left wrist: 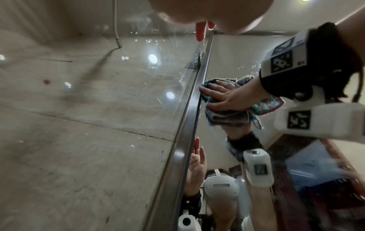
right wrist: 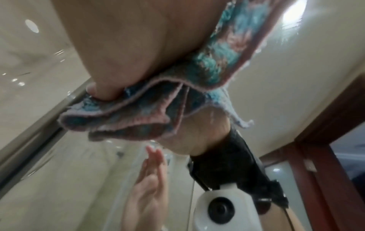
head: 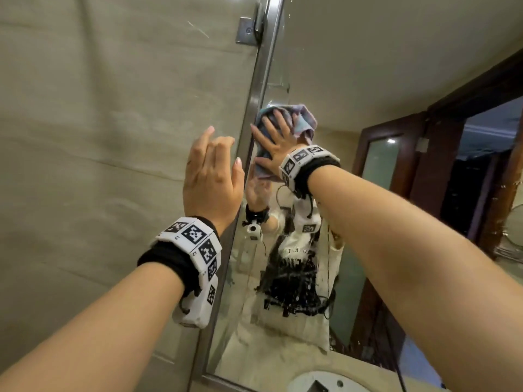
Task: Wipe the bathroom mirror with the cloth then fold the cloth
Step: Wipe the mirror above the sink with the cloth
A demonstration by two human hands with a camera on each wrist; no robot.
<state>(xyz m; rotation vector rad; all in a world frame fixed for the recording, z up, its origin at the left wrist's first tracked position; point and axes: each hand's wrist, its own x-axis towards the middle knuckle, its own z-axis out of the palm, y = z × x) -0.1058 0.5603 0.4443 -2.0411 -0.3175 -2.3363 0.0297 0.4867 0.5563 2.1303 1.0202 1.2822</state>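
A blue and pink cloth (head: pixel 300 118) lies bunched against the bathroom mirror (head: pixel 353 66) close to its metal left frame (head: pixel 254 108). My right hand (head: pixel 276 142) presses it flat on the glass with spread, straight fingers. In the left wrist view the right hand (left wrist: pixel 227 95) covers the cloth (left wrist: pixel 227 118) right beside the frame. In the right wrist view the cloth (right wrist: pixel 138 112) hangs in folds under my palm (right wrist: pixel 128 46). My left hand (head: pixel 212 171) is raised in front of the frame, fingers loosely curled, holding nothing.
A beige tiled wall (head: pixel 99 137) fills the left side. A metal bracket (head: pixel 249 29) sits high on the frame. A white sink rim (head: pixel 311 380) shows at the bottom. The mirror reflects a person's printed shirt and a dark wooden door (head: pixel 396 165).
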